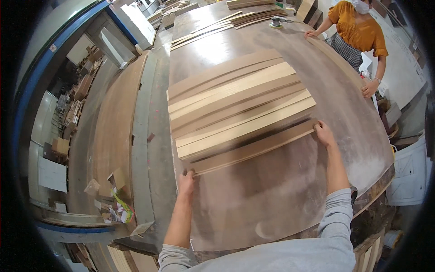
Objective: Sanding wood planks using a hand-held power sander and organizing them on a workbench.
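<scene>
A long, narrow brown wooden board (253,150) lies across the near side of a stack of boards, close to the brown tabletop (258,199). My left hand (186,181) is closed round its left end, and my right hand (323,133) grips the right end, with the fingertips partly hidden. Just beyond is the stack of boards (235,119), pale yellow and brown strips laid side by side in layers. A dark gap shows between the held board and the stack's near face.
At the far right a person in an orange top (358,27) has both hands on a long board (337,59) along the table's edge. A round sander (275,21) and loose thin strips (213,28) lie at the far end. A large wooden panel (115,122) stands left.
</scene>
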The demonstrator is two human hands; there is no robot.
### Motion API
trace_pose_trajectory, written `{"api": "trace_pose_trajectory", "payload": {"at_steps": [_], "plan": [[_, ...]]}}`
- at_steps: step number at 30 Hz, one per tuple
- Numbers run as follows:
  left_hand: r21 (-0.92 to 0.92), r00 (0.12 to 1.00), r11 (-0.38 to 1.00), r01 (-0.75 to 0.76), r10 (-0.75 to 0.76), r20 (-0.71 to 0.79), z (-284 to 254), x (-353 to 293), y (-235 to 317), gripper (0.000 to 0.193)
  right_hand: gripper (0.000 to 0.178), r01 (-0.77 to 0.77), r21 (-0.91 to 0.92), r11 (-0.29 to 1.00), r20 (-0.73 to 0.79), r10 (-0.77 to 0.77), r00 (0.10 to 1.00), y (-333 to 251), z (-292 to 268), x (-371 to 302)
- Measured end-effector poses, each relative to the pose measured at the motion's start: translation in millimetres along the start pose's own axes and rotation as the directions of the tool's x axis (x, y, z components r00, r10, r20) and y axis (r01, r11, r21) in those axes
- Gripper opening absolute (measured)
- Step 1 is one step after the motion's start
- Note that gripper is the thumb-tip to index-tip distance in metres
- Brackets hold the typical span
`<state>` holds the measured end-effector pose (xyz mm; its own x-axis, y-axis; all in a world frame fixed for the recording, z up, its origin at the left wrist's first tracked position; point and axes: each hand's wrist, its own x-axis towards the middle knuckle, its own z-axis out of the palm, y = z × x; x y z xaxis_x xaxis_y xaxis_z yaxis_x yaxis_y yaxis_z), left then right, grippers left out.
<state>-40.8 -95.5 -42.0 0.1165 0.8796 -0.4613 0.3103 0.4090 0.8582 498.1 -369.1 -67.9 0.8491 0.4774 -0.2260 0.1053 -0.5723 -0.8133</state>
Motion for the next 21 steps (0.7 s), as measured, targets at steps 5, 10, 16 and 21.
{"api": "trace_pose_trajectory", "payload": {"at_steps": [5, 10, 16, 21], "plan": [[0.062, 0.998, 0.997, -0.041, 0.043, -0.043, -13, 10, -11, 0.041, 0.051, 0.074, 0.077, 0.994, -0.007, -0.074, 0.997, -5, -1, -3], [0.275, 0.995, 0.959, -0.068, 0.087, -0.057, -24, 8, -4, 0.037, 0.039, 0.102, -0.062, 0.993, -0.149, -0.111, 0.983, -17, -1, -11], [0.323, 0.986, 0.939, -0.119, 0.151, -0.075, -23, -4, 7, 0.038, 0.042, 0.072, -0.096, 0.993, -0.094, -0.081, 0.992, -28, -9, -16], [0.359, 0.981, 0.927, -0.105, 0.156, -0.117, -26, -10, 7, 0.035, 0.043, 0.104, -0.024, 0.994, -0.147, -0.107, 0.983, -34, -9, -33]]}}
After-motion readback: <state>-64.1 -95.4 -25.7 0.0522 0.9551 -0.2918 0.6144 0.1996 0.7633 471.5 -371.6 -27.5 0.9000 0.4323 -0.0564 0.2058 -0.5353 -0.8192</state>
